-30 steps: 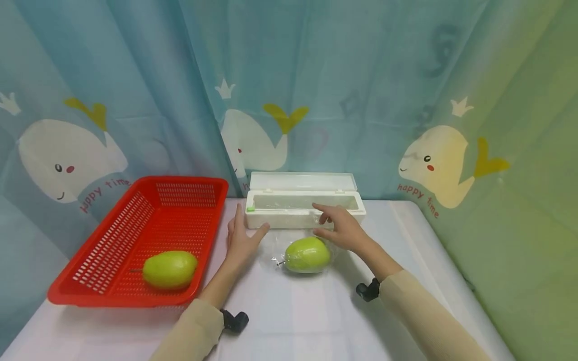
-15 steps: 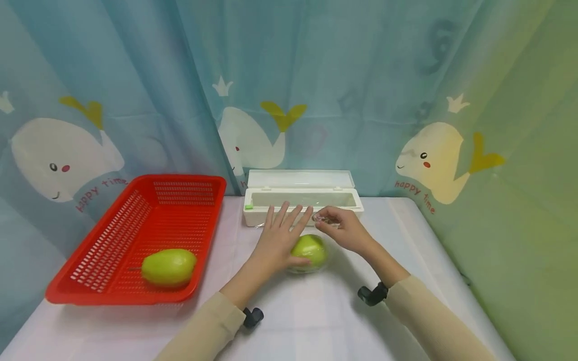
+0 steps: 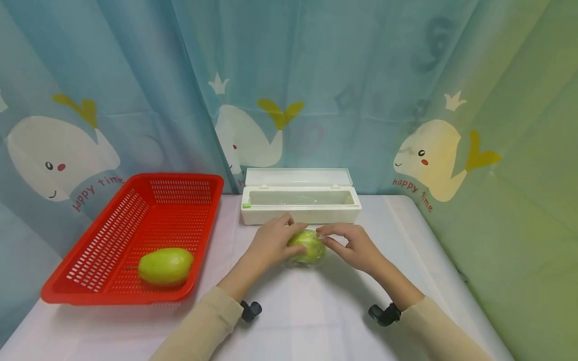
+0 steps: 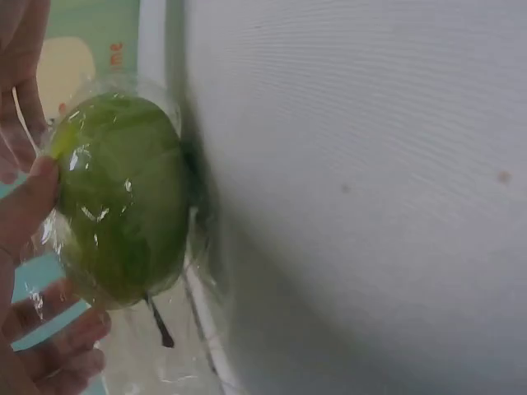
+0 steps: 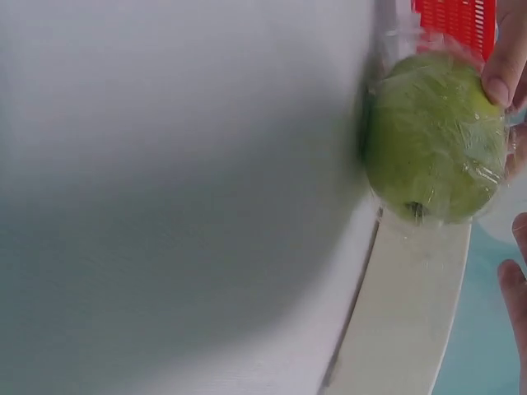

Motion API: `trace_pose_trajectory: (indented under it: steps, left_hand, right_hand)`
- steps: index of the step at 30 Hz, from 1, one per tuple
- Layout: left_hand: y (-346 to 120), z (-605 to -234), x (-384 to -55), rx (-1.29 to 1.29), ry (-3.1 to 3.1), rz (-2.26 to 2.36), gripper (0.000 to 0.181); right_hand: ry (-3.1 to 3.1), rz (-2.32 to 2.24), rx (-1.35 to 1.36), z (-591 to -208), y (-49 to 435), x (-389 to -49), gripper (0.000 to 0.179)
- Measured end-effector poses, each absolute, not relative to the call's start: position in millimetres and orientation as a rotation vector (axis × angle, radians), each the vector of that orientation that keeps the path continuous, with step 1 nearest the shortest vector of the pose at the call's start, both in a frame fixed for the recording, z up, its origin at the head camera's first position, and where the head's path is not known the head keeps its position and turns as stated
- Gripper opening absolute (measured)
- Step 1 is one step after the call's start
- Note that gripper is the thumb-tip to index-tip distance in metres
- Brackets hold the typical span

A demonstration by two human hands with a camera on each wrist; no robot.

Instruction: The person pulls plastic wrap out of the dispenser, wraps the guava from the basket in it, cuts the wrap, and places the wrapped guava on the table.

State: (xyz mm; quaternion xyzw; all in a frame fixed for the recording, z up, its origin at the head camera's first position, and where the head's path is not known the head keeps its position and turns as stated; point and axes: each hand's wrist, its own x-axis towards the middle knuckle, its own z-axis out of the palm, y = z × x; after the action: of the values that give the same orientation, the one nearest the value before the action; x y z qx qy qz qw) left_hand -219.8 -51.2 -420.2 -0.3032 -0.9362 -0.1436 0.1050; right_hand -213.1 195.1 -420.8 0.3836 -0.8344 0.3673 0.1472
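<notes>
A green oval fruit (image 3: 308,245) stands on the white table, wrapped in crinkled clear film. Its thin brown stem (image 4: 161,326) sticks out beneath the film in the left wrist view. My left hand (image 3: 270,241) holds the fruit from the left, the thumb pressing its near upper side and the fingers bent round behind. On the right, my right hand (image 3: 356,245) hovers by the fruit's upper edge, thumb and index finger close to the film. In the right wrist view its fingers (image 5: 512,284) are apart from the fruit, with nothing plainly between them.
Behind the fruit stands a white cling film dispenser (image 3: 300,215) with its lid raised. To the left is a red plastic basket (image 3: 169,220) holding a second green fruit (image 3: 165,266). Blue and green curtains (image 3: 370,60) border the table.
My left hand has swung from beside the dispenser over to the fruit and now grips it. My right hand has come down from near the dispenser's front, where its fingertips were pinched together, to the fruit.
</notes>
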Motion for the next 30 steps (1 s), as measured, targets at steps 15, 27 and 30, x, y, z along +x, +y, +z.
trace_pose_trajectory:
  steps: [15,27,30]
  left_hand:
    - [-53.2,-431.1,-216.5,-0.715,-2.832,-0.648,0.046]
    - [-51.9,-437.9,-212.5,-0.673,-2.831,-0.758,0.043]
    - [-49.4,-435.6,-210.7,-0.595,-2.863,-0.834,0.045]
  right_hand:
    - [-2.358,0.729,1.085,-438.0,186.9,-183.5,0.028]
    - [-2.656,0.664,1.011,-448.1,165.3,-168.1,0.047]
    - [-2.725,0.503,1.099,-448.6,162.2,-164.2,0.062]
